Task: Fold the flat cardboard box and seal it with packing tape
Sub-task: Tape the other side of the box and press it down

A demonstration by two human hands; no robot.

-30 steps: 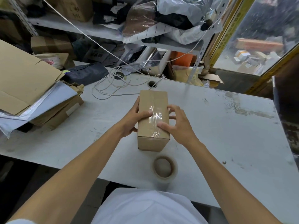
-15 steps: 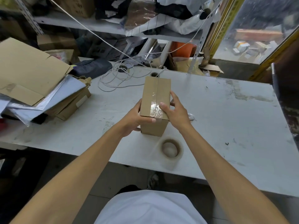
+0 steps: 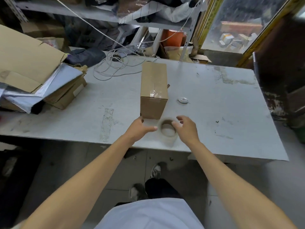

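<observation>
A folded brown cardboard box point(image 3: 153, 83) lies on the white table point(image 3: 222, 116), with clear tape along its top seam and down its near end. Just in front of it stands a roll of clear packing tape point(image 3: 168, 132) near the table's front edge. My left hand point(image 3: 141, 128) hovers left of the roll, thumb reaching toward its rim, fingers relaxed and holding nothing. My right hand point(image 3: 185, 128) is on the roll's right side, fingers loosely curved beside it, gripping nothing. Neither hand touches the box.
A pile of flat cardboard and grey mailers point(image 3: 33, 80) covers the table's left end. White cable point(image 3: 113, 66) coils behind the box. A small white object point(image 3: 182, 100) lies right of the box. Cluttered shelves stand behind the table.
Both hands have let go of the box and drawn back toward the tape roll. The box now rests alone on the table, farther from me.
</observation>
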